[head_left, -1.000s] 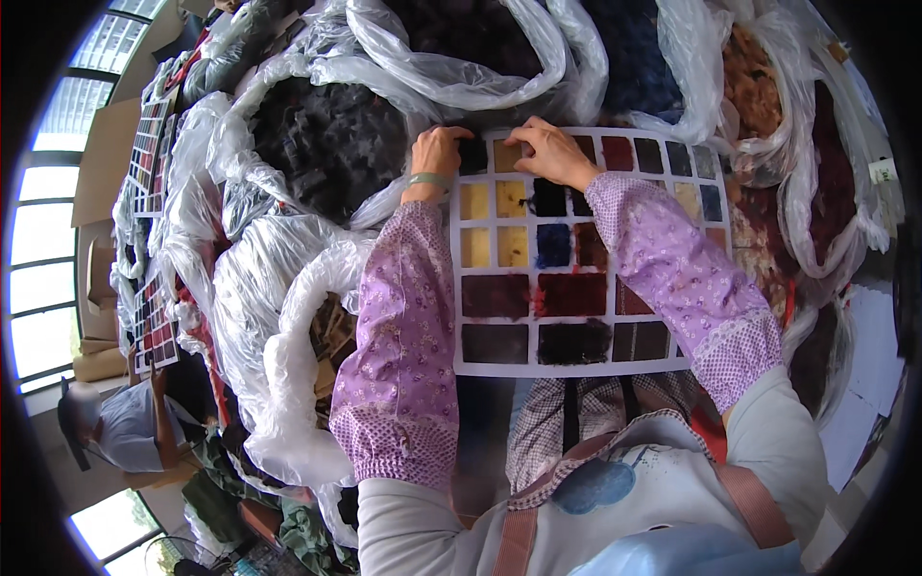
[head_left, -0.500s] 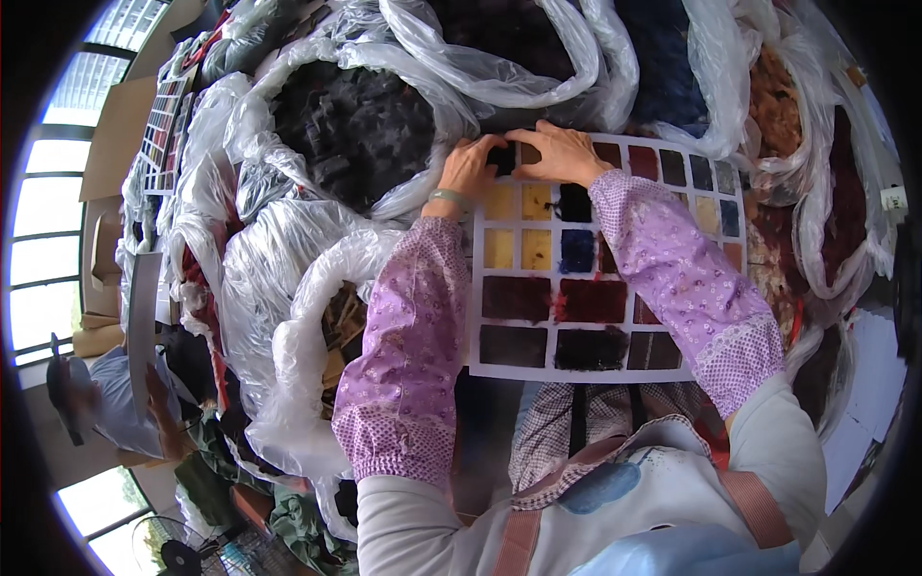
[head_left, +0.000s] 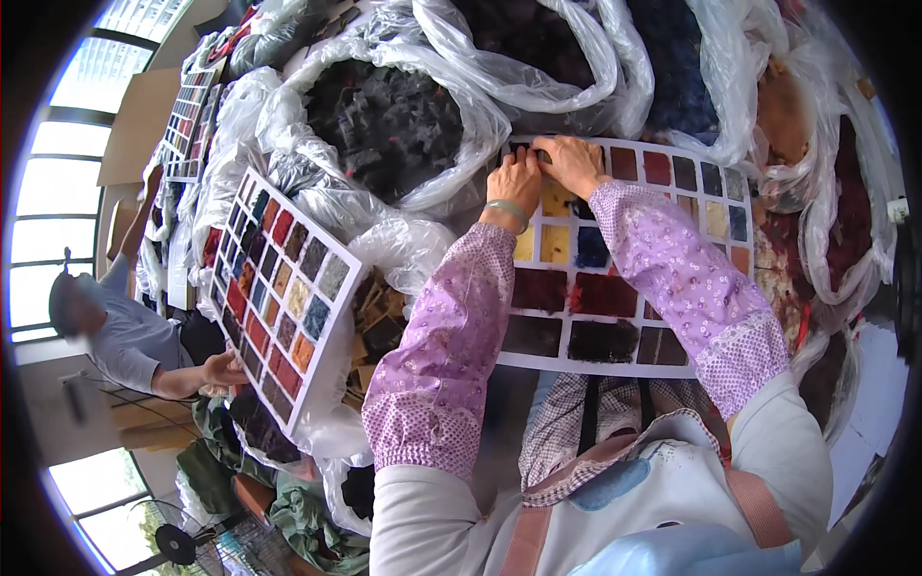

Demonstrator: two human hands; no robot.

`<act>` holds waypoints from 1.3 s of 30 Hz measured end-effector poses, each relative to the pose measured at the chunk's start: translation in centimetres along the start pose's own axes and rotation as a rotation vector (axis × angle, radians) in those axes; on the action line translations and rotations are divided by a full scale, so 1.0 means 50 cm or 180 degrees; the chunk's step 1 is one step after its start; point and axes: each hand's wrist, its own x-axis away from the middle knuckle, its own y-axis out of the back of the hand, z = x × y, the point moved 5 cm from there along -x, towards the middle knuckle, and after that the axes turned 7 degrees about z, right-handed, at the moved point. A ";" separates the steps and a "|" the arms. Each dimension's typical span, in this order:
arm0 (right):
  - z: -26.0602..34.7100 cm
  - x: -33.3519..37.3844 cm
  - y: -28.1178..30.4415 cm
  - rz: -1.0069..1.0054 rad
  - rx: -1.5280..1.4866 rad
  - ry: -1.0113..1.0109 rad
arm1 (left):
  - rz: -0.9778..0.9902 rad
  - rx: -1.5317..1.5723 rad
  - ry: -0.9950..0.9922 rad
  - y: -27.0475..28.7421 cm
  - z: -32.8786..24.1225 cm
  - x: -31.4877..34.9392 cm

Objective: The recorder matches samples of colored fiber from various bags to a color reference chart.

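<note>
Head view: the left hand [head_left: 516, 187], fingers bent and bunched, lies over the upper left corner of a white rectangular board [head_left: 595, 367] gridded with yellow, blue, dark red and black swatches [head_left: 603, 294]. Just beside it, the right hand [head_left: 571, 165] curls half closed at the board's far edge; overlap leaves it unclear whether either pinches anything. The board spreads before the person's body [head_left: 643, 494], its slightly longer side running left to right, larger swatches nearest the body. Beyond the left hand sits a clear plastic bag [head_left: 483, 110] of dark grey fluff [head_left: 384, 125]; leftward, a co-worker's hand [head_left: 224, 370] grips a second white swatch board [head_left: 320, 350], tilted.
</note>
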 end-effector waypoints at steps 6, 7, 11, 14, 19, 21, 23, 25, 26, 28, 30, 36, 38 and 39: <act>0.003 0.043 -0.034 -0.0160 -0.0142 0.0344 | 0.0060 0.0080 0.0771 0.104 0.145 0.033; 0.006 0.033 -0.016 0.0063 -0.0518 0.0421 | -0.0212 0.0015 0.1143 0.139 0.209 0.059; -0.023 -0.043 0.134 -0.1172 -0.1127 0.0413 | -0.0603 -0.0212 0.1422 0.168 0.409 0.125; -0.075 -0.153 0.160 -0.1640 -0.0883 0.0403 | -0.0157 -0.0341 0.1340 0.131 0.475 0.110; -0.084 -0.299 0.138 -0.1311 -0.0020 0.0271 | 0.0141 -0.0236 0.1659 0.151 0.473 0.110; -0.078 -0.343 0.130 -0.1584 0.0491 0.0299 | -0.0088 -0.0346 0.2089 0.181 0.481 0.130; -0.069 -0.383 0.121 -0.1149 0.0646 0.0254 | -0.0690 -0.0205 0.1693 0.222 0.494 0.152; -0.142 -0.416 0.139 -0.1114 0.0590 0.0288 | -0.1000 0.0153 0.1350 0.254 0.468 0.116; -0.097 -0.391 0.154 -0.1222 0.0576 0.0367 | -0.1007 0.0366 0.1388 0.270 0.473 0.129; -0.121 -0.355 0.179 -0.1362 -0.0024 0.0508 | -0.0706 0.0940 0.1642 0.290 0.407 0.106; -0.150 -0.330 0.180 -0.1708 -0.0208 0.0217 | 0.0058 0.2234 0.1631 0.264 0.380 0.092; -0.136 -0.268 0.259 -0.1912 0.0798 0.0590 | -0.0800 0.0384 0.1633 0.253 0.408 0.060; -0.152 -0.242 0.260 -0.1327 0.1002 0.0335 | -0.0505 0.0755 0.1665 0.231 0.400 0.069; -0.149 -0.215 0.269 -0.1644 0.0830 0.0319 | -0.0484 0.0784 0.1654 0.220 0.405 0.071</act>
